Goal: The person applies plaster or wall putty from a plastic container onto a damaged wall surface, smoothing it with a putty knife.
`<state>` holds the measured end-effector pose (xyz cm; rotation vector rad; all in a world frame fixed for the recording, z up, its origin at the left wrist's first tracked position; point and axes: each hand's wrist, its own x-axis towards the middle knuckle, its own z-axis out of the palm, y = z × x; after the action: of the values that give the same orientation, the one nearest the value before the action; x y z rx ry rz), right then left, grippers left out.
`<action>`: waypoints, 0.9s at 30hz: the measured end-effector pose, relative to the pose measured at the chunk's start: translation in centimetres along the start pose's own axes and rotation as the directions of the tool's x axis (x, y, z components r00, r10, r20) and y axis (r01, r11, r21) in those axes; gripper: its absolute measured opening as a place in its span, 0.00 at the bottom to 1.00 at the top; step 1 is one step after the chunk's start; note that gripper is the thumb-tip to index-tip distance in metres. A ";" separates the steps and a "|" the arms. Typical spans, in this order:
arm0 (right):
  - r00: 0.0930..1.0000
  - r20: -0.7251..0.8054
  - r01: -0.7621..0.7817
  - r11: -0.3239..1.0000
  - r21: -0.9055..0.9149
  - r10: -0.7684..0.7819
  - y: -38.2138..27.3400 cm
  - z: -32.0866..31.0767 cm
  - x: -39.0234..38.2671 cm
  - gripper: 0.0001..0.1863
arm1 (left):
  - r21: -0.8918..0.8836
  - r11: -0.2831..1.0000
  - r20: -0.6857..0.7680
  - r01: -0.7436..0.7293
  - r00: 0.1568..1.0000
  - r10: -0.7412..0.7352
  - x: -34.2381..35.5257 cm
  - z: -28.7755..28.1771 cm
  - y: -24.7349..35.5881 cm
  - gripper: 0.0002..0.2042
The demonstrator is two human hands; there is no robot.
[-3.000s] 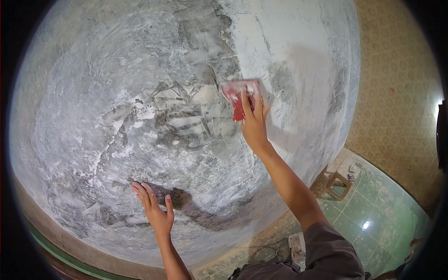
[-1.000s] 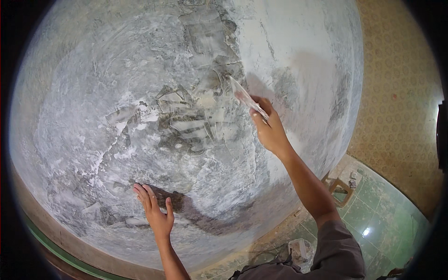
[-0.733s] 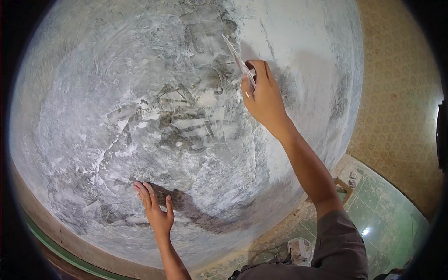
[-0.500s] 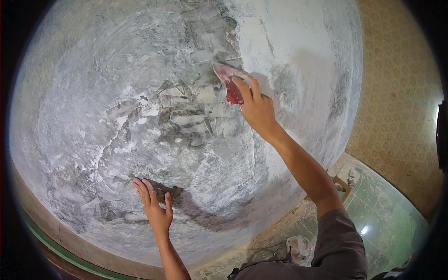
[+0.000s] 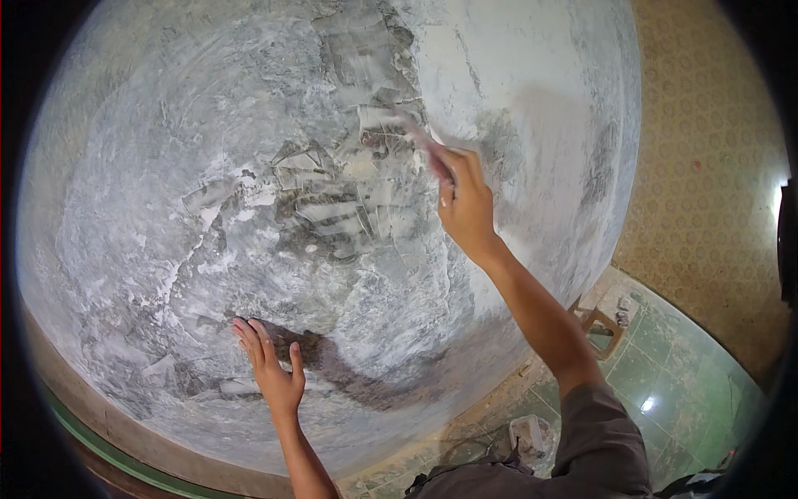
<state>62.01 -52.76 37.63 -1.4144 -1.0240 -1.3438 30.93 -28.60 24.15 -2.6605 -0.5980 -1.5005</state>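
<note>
Your right hand (image 5: 467, 200) had the thin red-and-white scraper (image 5: 422, 140): fingers clamped on its near end, thumb on the left side, blade sticking out up and left past the fingertips. The tool was edge-on and blurred, so I couldn't tell whether the blade touched the wall (image 5: 158, 150). A rough dark strip (image 5: 359, 62) ran above those fingers and to their left; smooth pale coating (image 5: 507, 41) lay above and right.

Your left hand (image 5: 278, 376) held nothing: thumb spread away, the other fingers close together, tips seemingly resting on the wall, shadow just right of them. Well below the right fingers and to their right, near the floor's green tiles (image 5: 665, 399), was a square frame (image 5: 600, 333); a pale tub (image 5: 528, 437) sat nearer your sleeve.

Handling, my guess: scraper light, easy one-handed; blade thin, probably springy, so it would bend rather than snap. White smears near the fingers may have made it slick. Best hold was where you had it, low on the red part, thumb against one face and fingers on the other, leaving the leading edge free.
</note>
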 end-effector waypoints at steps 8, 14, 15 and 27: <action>0.661 0.503 -0.739 0.372 0.561 0.556 0.6 1.1 1.5 0.09 | 0.005 1.000 0.013 0.003 1.000 -0.003 -0.2 -0.4 0.0 0.37; 0.779 0.263 -0.626 0.683 0.375 0.569 4.0 1.8 -0.5 0.09 | 0.008 1.000 0.030 -0.005 1.000 0.005 0.0 0.0 0.2 0.37; 0.777 0.267 -0.629 0.681 0.375 0.571 3.8 1.3 -0.7 0.09 | 0.004 1.000 0.025 -0.003 1.000 0.003 0.0 0.0 0.1 0.37; 0.994 -0.026 0.096 0.978 -0.188 -0.103 0.3 0.8 -1.6 0.38 | 0.039 0.999 -0.034 0.001 0.999 0.001 -0.3 -0.6 -0.3 0.37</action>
<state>62.37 -52.06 36.01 -1.4866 -0.9773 -1.5666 30.17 -28.59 24.16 -2.6006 -0.6185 -1.5153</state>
